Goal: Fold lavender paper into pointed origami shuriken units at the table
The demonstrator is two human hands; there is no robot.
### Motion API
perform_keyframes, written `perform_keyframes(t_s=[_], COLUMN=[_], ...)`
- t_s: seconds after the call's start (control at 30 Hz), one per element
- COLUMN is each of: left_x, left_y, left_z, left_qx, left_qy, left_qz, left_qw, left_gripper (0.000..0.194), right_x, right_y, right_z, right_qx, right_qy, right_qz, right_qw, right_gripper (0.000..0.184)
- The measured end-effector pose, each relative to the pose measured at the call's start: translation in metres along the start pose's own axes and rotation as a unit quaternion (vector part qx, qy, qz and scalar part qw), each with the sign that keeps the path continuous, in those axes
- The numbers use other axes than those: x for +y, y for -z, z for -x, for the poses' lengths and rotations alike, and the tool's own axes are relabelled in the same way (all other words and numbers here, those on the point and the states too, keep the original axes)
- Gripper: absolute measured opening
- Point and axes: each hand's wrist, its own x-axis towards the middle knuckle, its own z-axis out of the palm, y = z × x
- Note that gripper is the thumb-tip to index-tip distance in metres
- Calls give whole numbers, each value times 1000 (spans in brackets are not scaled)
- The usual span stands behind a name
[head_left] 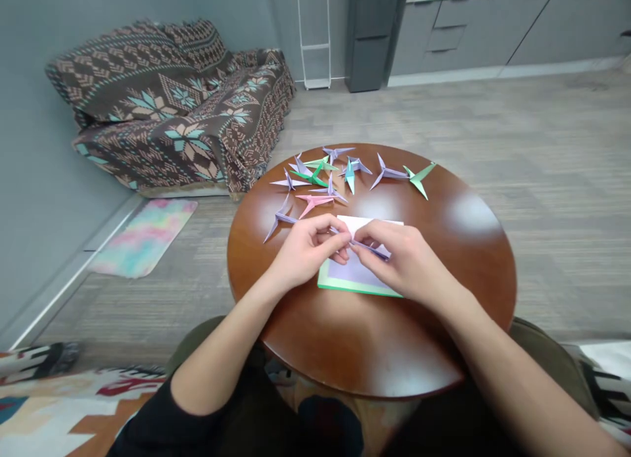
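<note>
Between my two hands is a small folded piece of purple paper, partly hidden by the fingers. My left hand pinches its left end with thumb and fingers. The fingers of my right hand are closed on its right part. Both hands are just above a stack of square paper with purple, pale green and green edges showing. Beyond them lie several folded paper cranes: a pink one, a green one, a light green one and a purple one.
Everything rests on a round brown wooden table with a glossy top. A sofa under a patterned cover stands at the back left, a pastel mat before it. Grey cabinets line the far wall.
</note>
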Motion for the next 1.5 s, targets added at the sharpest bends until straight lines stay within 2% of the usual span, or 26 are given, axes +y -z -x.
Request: perform_keyframes(t_s=[0.13, 0.3, 0.37, 0.53, 0.7, 0.87, 1.07, 1.13, 1.27, 1.5], left_x=[1, -1, -2, -2, 1, 8, 6, 7, 11, 12], left_y=[9, 7, 5, 3, 4, 14, 21, 20, 16, 16], left_z=[2, 2, 1, -1, 1, 2, -1, 0, 3, 4], left_qx=[-3, 26, 38, 30, 14, 12, 60, 43, -26, -36], left_qy=[-33, -56, -48, -4, -18, -28, -33, -21, 8, -1], left_qz=[-15, -6, -6, -11, -24, -57, -18, -17, -62, -89], left_qw=[999, 998, 998, 999, 999, 998, 998, 999, 998, 995], left_gripper=[22, 25, 29, 25, 19, 16, 21, 21, 17, 10], right_x=[0, 1, 1, 2, -1, -4, -2, -1, -3, -4], right_y=[3, 5, 5, 3, 6, 9, 6, 6, 7, 8], right_z=[-2, -4, -4, -3, -3, -2, -3, -3, -3, -3], right_qx=[7, -13, -11, -15, -35, -52, -44, -37, -48, -84], right_qy=[-50, -79, -87, -94, -86, -99, -138, -133, -108, -95], right_qz=[-75, -108, -118, -120, -118, -149, -190, -174, -145, -144], right_qw=[996, 991, 989, 988, 989, 982, 971, 975, 982, 981], right_gripper=[22, 18, 19, 16, 15, 15, 14, 14, 13, 16])
